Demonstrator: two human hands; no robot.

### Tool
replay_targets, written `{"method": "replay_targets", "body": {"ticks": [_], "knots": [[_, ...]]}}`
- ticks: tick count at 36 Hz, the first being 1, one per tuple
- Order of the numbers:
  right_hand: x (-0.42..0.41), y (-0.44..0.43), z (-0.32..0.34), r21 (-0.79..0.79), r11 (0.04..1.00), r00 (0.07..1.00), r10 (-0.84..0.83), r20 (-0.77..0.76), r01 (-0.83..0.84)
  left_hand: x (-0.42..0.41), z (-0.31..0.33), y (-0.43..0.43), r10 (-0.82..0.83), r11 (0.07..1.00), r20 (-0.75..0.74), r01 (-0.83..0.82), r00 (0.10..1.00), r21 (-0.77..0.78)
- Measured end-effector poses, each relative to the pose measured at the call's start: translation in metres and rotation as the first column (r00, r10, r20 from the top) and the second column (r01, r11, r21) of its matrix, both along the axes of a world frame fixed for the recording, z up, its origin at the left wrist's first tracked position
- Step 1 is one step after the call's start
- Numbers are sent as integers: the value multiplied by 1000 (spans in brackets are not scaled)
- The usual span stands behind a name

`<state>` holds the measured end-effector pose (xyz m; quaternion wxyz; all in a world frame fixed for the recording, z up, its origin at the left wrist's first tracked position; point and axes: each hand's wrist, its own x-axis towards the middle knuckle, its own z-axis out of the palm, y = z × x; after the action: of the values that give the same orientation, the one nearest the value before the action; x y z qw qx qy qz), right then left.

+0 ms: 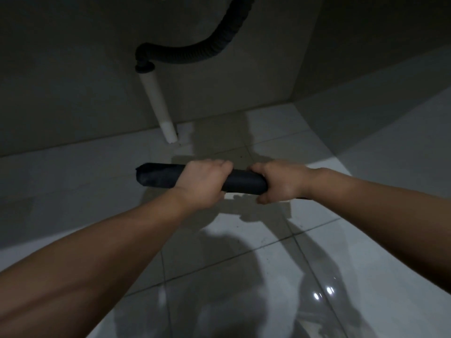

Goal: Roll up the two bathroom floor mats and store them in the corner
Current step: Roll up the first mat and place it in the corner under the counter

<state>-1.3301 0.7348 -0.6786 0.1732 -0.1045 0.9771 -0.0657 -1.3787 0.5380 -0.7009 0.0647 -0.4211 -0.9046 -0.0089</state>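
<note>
Above the glossy tiled floor [244,240] (dim room), both hands clasp the rolled mat [158,175].

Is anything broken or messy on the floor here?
Nothing looks broken or spilled. Both hands, left and right, grip one tightly rolled dark mat above the tile floor. The white pipe leans, though the wide lens may cause that. A few dark specks dot the tiles.

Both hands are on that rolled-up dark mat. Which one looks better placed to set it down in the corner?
Probably the right hand. It grips the rolled mat on the side nearer the wall corner, while the left hand holds nearer the middle, toward the white pipe.
</note>
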Motion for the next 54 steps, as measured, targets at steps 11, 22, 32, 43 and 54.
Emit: {"method": "replay_targets", "body": {"ticks": [11, 22, 32, 43, 54], "knots": [[6, 2, -9, 114, 993, 969, 24, -245, 4, -3, -1, 5, 26, 999, -14, -27, 1000, -19], [10, 12, -19, 267, 957, 859, 229, -458, -113, -4, -1, 6, 114, 993, 229, -121, 967, 13], [6, 14, 1, 74, 991, 992, -108, -64, 112, -6, -7, 14, 55, 998, 121, -57, 991, 17], [51, 74, -2, 6, 850, 849, -527, -33, 527, 16, -4, 82, 141, 952, 456, -247, 879, 181], [97, 142, 0, -376, 572, 635, -770, 57, 729, 68, -5, 217, -287, 720, 951, -628, 117, 295]]}}
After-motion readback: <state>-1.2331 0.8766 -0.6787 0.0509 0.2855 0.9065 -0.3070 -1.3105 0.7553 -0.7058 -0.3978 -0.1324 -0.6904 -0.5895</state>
